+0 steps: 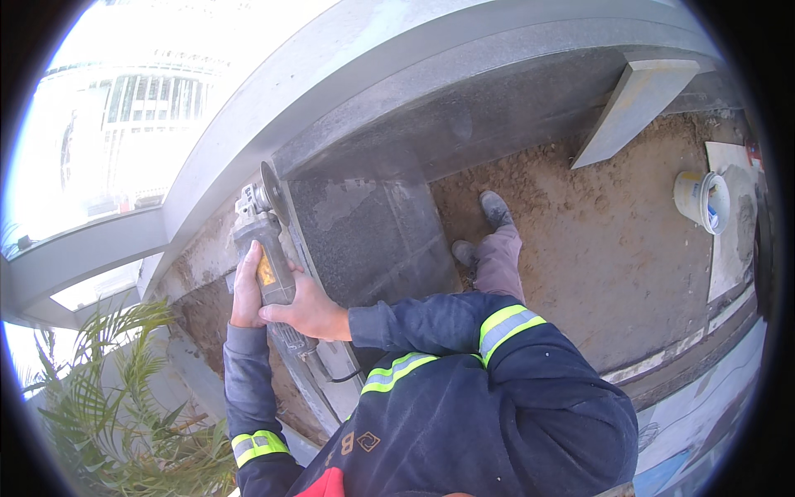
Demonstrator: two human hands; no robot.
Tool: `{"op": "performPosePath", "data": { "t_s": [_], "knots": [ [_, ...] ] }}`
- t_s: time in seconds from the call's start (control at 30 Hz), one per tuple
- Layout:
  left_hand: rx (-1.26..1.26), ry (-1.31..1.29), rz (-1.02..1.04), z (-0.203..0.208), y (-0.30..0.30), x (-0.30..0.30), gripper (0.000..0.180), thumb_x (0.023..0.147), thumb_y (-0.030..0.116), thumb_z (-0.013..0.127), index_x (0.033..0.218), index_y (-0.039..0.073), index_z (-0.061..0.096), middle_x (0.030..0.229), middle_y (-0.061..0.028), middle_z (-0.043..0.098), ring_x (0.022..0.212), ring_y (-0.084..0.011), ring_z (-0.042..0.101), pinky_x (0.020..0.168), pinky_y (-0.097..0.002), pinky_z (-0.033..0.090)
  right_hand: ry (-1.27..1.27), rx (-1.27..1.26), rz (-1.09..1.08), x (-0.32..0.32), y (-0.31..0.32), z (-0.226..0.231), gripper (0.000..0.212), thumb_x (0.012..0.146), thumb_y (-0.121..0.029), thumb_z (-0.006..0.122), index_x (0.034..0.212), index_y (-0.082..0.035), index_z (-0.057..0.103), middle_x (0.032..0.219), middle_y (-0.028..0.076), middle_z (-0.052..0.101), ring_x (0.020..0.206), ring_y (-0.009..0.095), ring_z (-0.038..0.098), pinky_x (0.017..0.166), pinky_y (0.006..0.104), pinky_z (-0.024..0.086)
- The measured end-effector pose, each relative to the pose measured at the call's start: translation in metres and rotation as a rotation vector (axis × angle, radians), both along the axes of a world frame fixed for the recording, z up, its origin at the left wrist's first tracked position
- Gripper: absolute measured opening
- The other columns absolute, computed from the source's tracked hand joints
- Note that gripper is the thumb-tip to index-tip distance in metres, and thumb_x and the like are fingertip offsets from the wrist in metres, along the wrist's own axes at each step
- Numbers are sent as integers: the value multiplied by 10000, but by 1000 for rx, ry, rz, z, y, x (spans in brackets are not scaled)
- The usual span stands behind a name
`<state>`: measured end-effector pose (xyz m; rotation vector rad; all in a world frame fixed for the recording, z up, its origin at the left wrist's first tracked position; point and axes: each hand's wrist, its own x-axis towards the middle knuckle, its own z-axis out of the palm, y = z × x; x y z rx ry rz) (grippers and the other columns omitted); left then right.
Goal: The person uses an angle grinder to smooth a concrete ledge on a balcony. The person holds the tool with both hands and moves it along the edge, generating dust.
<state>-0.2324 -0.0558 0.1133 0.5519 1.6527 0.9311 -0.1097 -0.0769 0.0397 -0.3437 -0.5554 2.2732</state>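
Both my hands are closed round the body of a grey angle grinder (280, 286) with a yellow patch on its side. My left hand (247, 288) wraps the body on its left side, just behind the metal gear head. From the right, my right hand (310, 311) grips it farther back, thumb lying across the housing. The grinder's round disc (271, 192) stands on edge at the far end, beside the corner of a dark stone slab (356, 232). Whether the disc touches the stone I cannot tell. A black cord (335, 377) comes off the tool's rear end.
A grey beam (331, 91) curves across the far side. Beyond my feet on the brown dirt floor (580, 248), a flat panel (638, 108) leans on the wall. A white bucket (702, 201) lies at the right. Palm fronds (124, 398) crowd the lower left.
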Motion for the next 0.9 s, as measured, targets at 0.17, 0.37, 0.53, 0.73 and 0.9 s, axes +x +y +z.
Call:
{"op": "performPosePath", "data": {
  "t_s": [0.17, 0.37, 0.53, 0.73, 0.9],
  "knots": [
    [-19, 9, 8, 0, 0, -2, 498, 1129, 494, 401, 1232, 33, 561, 889, -173, 696, 837, -294, 745, 741, -384, 651, 29, -18, 0, -6, -2, -4, 794, 781, -170, 829, 1434, 19, 419, 1305, 156, 484, 1269, 278, 523, 1092, 417, 448],
    [-16, 41, 4, 2, -1, 0, 511, 1130, 499, 391, 1235, 28, 560, 888, -176, 696, 836, -291, 746, 743, -378, 651, 37, -2, -9, -2, -1, 0, 793, 778, -167, 826, 1430, 32, 422, 1338, 167, 467, 1286, 279, 512, 1101, 417, 439],
    [-12, 20, 9, 2, 1, 0, 519, 1131, 505, 385, 1226, 27, 564, 886, -177, 694, 848, -294, 745, 751, -386, 651, -16, -11, -26, -1, -1, 2, 791, 778, -165, 821, 1427, 45, 421, 1332, 166, 470, 1294, 279, 507, 1110, 408, 429],
    [13, 20, 35, 5, 2, 6, 480, 1129, 443, 434, 1187, -11, 576, 889, -188, 699, 825, -292, 750, 704, -369, 647, -49, 38, -50, 2, 1, 4, 790, 780, -163, 819, 1432, 36, 421, 1326, 169, 481, 1296, 282, 506, 1115, 401, 425],
    [17, 27, 22, 5, 3, 6, 477, 1130, 443, 430, 1181, -9, 573, 887, -186, 700, 824, -291, 752, 699, -367, 649, -38, 55, -63, -1, 0, 2, 758, 814, -134, 822, 1438, 13, 418, 1298, 147, 506, 1234, 238, 543, 1056, 382, 476]
  ]
}}
